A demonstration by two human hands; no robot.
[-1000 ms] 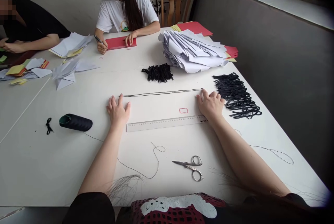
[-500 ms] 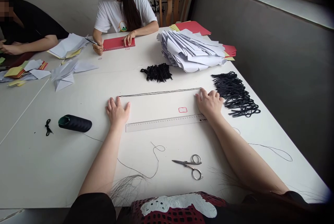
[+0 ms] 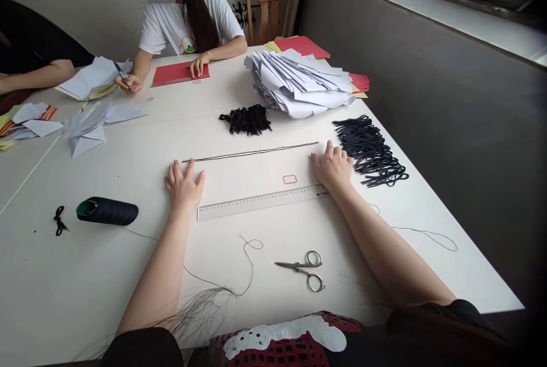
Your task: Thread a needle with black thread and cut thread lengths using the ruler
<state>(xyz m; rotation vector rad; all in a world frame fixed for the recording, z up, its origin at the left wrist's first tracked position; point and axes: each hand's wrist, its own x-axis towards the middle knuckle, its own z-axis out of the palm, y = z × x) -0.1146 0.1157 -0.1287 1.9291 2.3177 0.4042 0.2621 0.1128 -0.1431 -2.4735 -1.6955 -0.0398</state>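
My left hand [image 3: 183,186] lies flat on the white table [image 3: 55,281], fingers spread, just below the left end of a long thin black cord [image 3: 250,152]. My right hand [image 3: 333,166] rests flat at the cord's right end, close to a pile of black cord loops [image 3: 370,150]. Neither hand grips anything that I can see. A clear plastic ruler [image 3: 262,203] lies between my hands, below the cord. A small red square outline [image 3: 289,179] sits above the ruler.
Steel scissors [image 3: 304,269] and a loose thin thread [image 3: 250,259] lie near my forearms. A black spool [image 3: 106,211] is at the left. Ahead are a black cord bundle [image 3: 245,120] and a tall white paper stack [image 3: 299,83]. A co-worker's hand [image 3: 127,83] holds a pen.
The whole scene has slid left and slightly up in view as my head turned. My hands keep their places on the table. The co-worker's pen hand has shifted on the table.
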